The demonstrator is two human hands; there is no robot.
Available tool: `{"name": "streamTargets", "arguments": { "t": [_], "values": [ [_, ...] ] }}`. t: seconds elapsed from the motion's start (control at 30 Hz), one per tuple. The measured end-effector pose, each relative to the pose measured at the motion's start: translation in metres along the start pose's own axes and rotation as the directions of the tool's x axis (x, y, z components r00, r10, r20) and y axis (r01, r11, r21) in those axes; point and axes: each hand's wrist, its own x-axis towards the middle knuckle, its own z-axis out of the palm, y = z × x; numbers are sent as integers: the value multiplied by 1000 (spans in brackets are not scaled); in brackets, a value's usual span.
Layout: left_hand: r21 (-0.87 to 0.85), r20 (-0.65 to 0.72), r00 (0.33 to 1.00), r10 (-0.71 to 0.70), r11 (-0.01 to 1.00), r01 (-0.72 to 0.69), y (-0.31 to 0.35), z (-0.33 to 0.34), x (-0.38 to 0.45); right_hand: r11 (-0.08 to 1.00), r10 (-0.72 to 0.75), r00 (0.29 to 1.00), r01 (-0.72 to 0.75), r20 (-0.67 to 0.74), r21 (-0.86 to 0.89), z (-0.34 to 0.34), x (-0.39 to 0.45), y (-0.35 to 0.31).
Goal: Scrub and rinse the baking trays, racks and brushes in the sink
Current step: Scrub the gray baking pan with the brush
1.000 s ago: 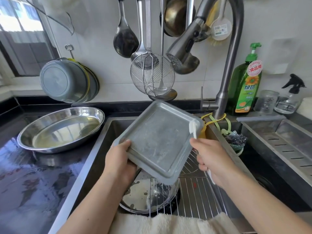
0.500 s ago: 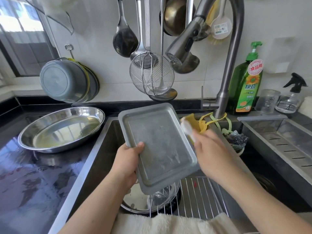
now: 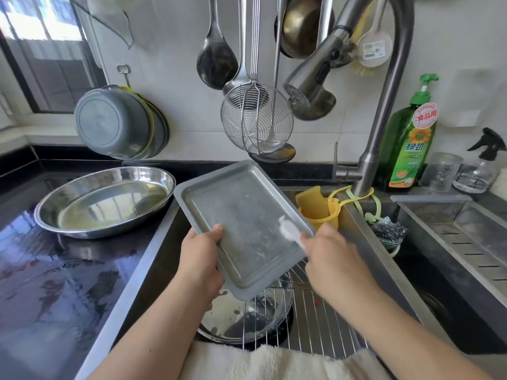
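A grey rectangular baking tray (image 3: 241,215) is tilted over the sink (image 3: 153,259), its inner face towards me. My left hand (image 3: 201,256) grips its near left edge, thumb on the inside. My right hand (image 3: 333,256) holds a white brush (image 3: 289,229), whose head lies on the tray's right side. Below the tray a wire rack (image 3: 315,319) leans over a round metal pan (image 3: 236,316) in the sink.
The faucet head (image 3: 307,80) hangs above the tray. A steel oval dish (image 3: 104,201) sits on the wet black counter at left. A yellow sponge holder (image 3: 318,209) and steel wool (image 3: 388,231) hang at the sink's right. Green soap bottle (image 3: 411,144) behind. White towel (image 3: 274,363) on the front edge.
The tray was turned over from its underside to its inner face. My right hand moved the brush from the tray's far right edge onto its inner surface.
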Motion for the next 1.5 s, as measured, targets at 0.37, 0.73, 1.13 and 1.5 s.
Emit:
{"name": "streamTargets", "arguments": {
  "t": [0.37,0.73,1.13,1.5],
  "values": [
    [160,140,990,-4,987,-19,-7,9,-5,930,245,968,-219,-57,294,-2,13,3],
    [234,230,972,-54,972,-2,-9,12,-10,870,363,932,-336,-8,361,-5,16,3],
    [235,303,953,-4,969,-71,-7,17,-17,872,346,931,-275,-114,405,-7,15,5],
    [282,388,922,8,951,-127,-10,20,-21,866,407,886,-297,-221,403,-12,26,19]
  ]
}}
